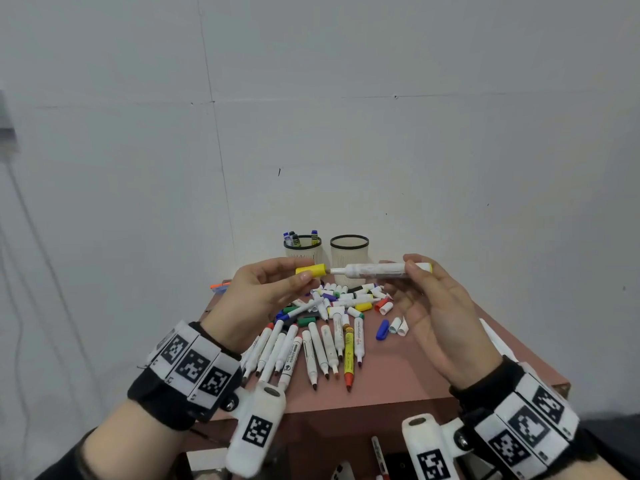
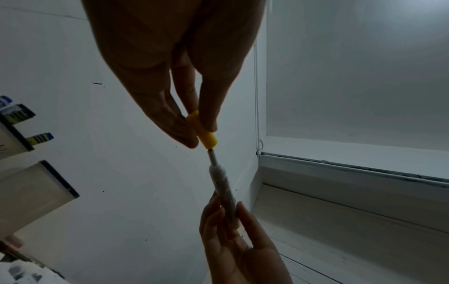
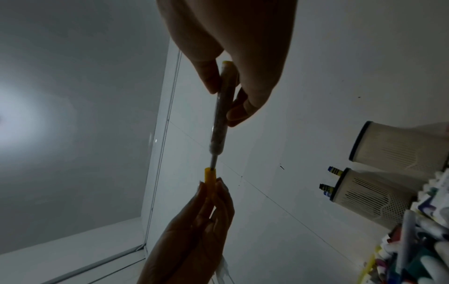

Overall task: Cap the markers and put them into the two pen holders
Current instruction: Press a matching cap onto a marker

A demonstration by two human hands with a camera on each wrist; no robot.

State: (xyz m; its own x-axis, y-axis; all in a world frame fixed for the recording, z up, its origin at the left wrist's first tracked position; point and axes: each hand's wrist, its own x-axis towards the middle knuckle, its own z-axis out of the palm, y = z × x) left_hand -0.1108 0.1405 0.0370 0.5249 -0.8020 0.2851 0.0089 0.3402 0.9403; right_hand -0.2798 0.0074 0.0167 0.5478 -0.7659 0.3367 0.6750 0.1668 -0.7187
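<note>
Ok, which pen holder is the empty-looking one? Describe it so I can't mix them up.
At the far edge of the reddish table, against the white wall, two pale slotted cups with black rims stand side by side. The one you want is the right-hand pen holder, just behind the marker held in the hands. No marker ends show above its rim, unlike the left pen holder.

We hold both hands raised in front of us, palms turned inward, wrists strapped with marker-tagged bands. Our left hand (image 1: 263,285) pinches between thumb and fingertips; our right hand (image 1: 433,306) pinches likewise, its lower fingers relaxed and spread. The two hands stand apart, level.
</note>
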